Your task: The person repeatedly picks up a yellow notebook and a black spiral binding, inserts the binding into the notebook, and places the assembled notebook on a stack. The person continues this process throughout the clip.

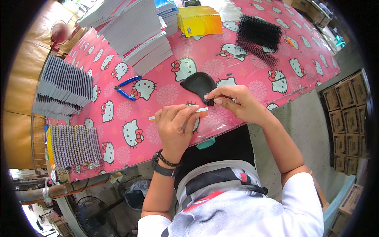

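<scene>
Close to the tabletop's (pixel 118 154) near edge, the left hand (pixel 173 126) pinches a thin white strip (pixel 197 110) that lies level, while the right hand (pixel 233 102) just beside it grips the rim of a black curved piece (pixel 198 84). Beyond them lies bare pink cloth with blue-handled pliers (pixel 127 87) toward the left. Paper stacks (pixel 138 31), yellow notebooks (pixel 199 20) and black binding combs (pixel 258 35) crowd the far edge.

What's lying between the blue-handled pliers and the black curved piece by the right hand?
Nothing lies there: between the blue-handled pliers and the black curved piece the head view shows only bare pink tablecloth.
</scene>
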A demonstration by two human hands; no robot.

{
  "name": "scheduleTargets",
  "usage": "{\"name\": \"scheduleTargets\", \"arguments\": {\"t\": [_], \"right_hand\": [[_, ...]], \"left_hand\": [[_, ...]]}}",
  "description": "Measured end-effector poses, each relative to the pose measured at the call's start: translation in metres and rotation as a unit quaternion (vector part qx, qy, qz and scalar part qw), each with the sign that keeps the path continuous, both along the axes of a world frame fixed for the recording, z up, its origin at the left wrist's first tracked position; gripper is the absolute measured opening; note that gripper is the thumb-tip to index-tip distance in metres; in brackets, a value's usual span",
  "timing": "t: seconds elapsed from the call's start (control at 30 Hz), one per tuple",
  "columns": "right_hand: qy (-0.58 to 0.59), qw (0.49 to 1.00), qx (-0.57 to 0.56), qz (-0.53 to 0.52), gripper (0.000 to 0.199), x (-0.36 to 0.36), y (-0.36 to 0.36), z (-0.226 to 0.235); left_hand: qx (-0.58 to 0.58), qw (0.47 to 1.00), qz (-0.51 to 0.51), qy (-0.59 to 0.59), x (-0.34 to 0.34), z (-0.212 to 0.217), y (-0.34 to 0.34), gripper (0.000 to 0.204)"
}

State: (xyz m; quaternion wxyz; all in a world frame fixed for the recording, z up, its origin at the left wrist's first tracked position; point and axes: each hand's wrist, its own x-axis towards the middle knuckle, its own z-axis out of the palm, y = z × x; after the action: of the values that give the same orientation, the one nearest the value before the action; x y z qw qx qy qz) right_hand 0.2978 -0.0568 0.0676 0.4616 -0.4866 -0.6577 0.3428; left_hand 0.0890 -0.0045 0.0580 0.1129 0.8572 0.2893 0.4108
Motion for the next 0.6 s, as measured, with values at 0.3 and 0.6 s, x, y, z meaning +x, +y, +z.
{"name": "scheduleTargets", "arguments": {"t": [0.3,0.6], "right_hand": [[-0.081,0.995,0.064,-0.006,0.023,0.0016,0.0087,0.0055],[-0.124,0.982,0.133,-0.044,0.028,-0.0036,0.0065,0.0029]], "left_hand": [[-0.003,1.000,-0.004,0.004,0.0003,0.0032,-0.0003,0.018],[-0.009,1.000,-0.016,0.000,0.0002,0.0006,0.0030,0.021]]}}
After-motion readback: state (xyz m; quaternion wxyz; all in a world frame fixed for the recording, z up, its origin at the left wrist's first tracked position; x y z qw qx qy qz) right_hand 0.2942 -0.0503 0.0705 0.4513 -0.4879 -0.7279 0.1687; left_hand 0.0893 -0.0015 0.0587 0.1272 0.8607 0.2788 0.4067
